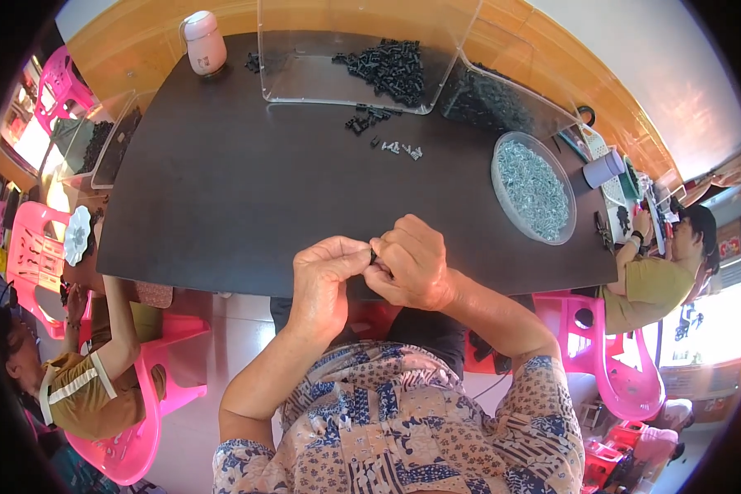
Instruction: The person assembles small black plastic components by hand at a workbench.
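My left hand (pixel 328 276) and my right hand (pixel 412 262) meet over the near edge of the dark table (pixel 247 181). Pinched between their fingertips is a small black plastic part (pixel 373 257), mostly covered by the fingers. The fingers of my right hand are curled in, while my left thumb and forefinger press together from the other side. Farther back on the table lie a few small silvery-white pieces (pixel 403 150) beside a loose pile of black parts (pixel 369 119).
A clear bin (pixel 346 102) with black parts stands at the back. To the right sits a round tub (pixel 496 177) of shiny small metal pieces. A pink bottle (pixel 204 45) is at the back left. People sit on both sides, on pink chairs (pixel 181 329).
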A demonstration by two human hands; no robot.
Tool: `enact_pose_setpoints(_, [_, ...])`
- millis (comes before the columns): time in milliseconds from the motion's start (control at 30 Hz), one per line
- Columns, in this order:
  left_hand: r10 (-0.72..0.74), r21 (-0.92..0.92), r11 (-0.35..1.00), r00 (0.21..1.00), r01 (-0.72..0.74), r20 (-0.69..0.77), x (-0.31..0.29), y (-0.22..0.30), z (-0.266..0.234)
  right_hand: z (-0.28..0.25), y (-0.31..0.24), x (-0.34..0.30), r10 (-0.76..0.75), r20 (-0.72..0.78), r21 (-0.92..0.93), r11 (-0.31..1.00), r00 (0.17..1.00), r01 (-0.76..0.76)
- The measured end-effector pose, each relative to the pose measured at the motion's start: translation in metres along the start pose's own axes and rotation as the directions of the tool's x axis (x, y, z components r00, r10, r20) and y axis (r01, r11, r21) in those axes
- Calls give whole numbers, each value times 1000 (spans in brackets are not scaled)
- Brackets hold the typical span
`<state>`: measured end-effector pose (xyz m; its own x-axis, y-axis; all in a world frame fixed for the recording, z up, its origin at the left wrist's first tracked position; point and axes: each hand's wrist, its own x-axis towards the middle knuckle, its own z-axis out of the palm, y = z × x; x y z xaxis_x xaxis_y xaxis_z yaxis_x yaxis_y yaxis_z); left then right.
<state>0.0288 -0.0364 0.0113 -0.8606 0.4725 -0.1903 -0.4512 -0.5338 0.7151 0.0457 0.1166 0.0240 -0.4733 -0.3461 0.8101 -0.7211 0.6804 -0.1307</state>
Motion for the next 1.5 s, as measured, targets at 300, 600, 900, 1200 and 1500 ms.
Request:
enact_pose_setpoints(300, [21,438,896,994,-68,110,31,15,-16,-35,35,1,349,95,-121,934,932,-337])
enact_pose_setpoints(600, [483,922,90,826,-377,290,138,45,-34,-108,165,36,705,-265,-204,625,657,-753])
enact_pose_setpoints(900, [482,872,-261,727,-413,489,206,36,-20,-129,269,56,544,-254,-696,471,800,-542])
enact_pose_setpoints(1200, [389,828,-365,738,-426,552,212,34,-20,-121,253,53,380,-269,-735,513,885,-444])
enact_pose_setpoints(1500, [345,728,-515,668,-452,659,193,40,-26,-58,155,14,242,-81,-382,889,967,-255])
